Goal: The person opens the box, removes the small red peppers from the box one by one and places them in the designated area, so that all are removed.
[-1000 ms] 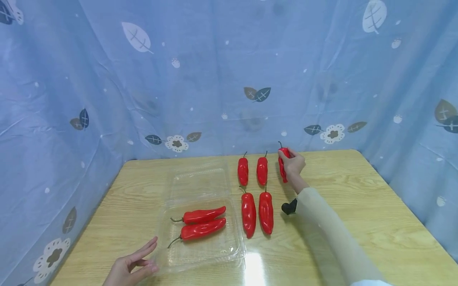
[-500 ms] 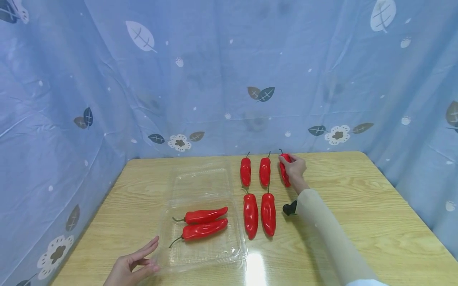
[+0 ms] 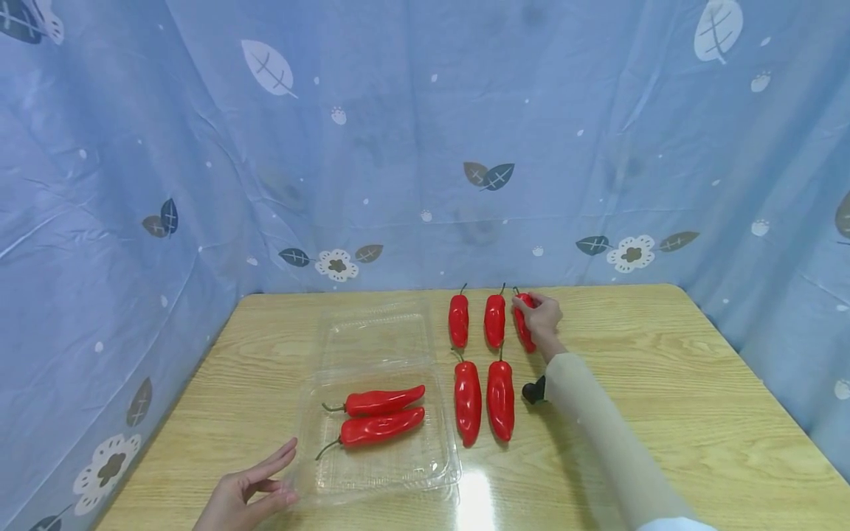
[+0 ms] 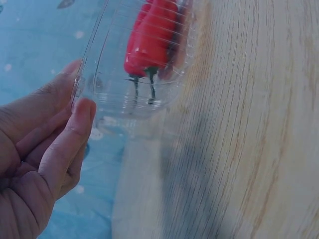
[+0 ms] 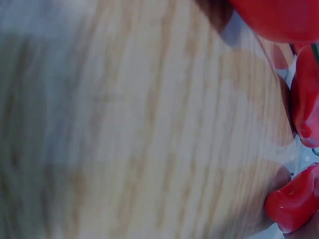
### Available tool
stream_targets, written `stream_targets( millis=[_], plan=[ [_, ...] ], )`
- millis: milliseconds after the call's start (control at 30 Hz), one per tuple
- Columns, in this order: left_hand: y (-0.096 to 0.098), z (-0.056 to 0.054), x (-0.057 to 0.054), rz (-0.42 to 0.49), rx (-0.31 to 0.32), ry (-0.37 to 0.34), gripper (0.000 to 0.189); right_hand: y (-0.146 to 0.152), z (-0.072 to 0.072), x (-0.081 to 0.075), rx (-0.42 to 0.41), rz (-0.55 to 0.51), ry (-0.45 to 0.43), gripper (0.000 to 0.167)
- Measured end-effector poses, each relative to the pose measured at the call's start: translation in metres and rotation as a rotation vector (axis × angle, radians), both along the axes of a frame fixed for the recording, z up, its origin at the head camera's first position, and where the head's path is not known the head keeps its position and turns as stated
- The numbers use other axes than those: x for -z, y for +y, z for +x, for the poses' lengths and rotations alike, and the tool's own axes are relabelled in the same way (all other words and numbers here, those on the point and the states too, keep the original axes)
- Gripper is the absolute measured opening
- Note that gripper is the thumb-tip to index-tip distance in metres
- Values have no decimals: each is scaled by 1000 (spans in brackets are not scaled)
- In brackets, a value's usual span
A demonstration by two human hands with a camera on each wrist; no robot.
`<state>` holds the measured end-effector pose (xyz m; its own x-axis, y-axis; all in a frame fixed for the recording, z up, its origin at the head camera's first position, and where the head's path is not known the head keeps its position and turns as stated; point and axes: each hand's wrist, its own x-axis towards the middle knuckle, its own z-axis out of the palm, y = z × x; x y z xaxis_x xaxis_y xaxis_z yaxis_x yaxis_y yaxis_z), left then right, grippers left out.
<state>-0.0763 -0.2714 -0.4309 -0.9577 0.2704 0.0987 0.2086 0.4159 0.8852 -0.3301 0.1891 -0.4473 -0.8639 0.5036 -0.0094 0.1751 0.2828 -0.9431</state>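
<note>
My left hand pinches the near left corner of a clear plastic clamshell box between thumb and finger. In the left wrist view the thumb and fingertip grip its rim. Two red peppers lie side by side in the box, stems to the left. My right hand holds a red pepper by its upper part at the back of the table, stem pointing away. The right wrist view catches that pepper's end at its lower right edge.
Beside the held pepper lie two red peppers, one nearer than the other. In front of them lie two more. The box's lid lies open behind it. A blue curtain hangs around the table.
My right hand has brought the held pepper down and leftward, closer to the neighbouring pepper in the back row. The left hand keeps its grip on the box. The head view has shifted slightly.
</note>
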Motion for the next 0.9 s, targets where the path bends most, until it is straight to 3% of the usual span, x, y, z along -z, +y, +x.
stream_targets(
  millis=[233, 533, 833, 900],
  plan=[
    [-1, 1, 1, 10, 16, 35, 47, -6, 0, -2, -35, 96, -21, 51],
    [0, 1, 1, 22, 37, 57, 47, -7, 3, -6, -17, 69, -51, 53],
    [0, -2, -4, -11, -13, -114, 54, -5, 3, -10, -51, 15, -50, 56],
    [0, -2, -4, -8, -8, -125, 55, -3, 3, -10, -51, 20, -61, 57]
  ],
)
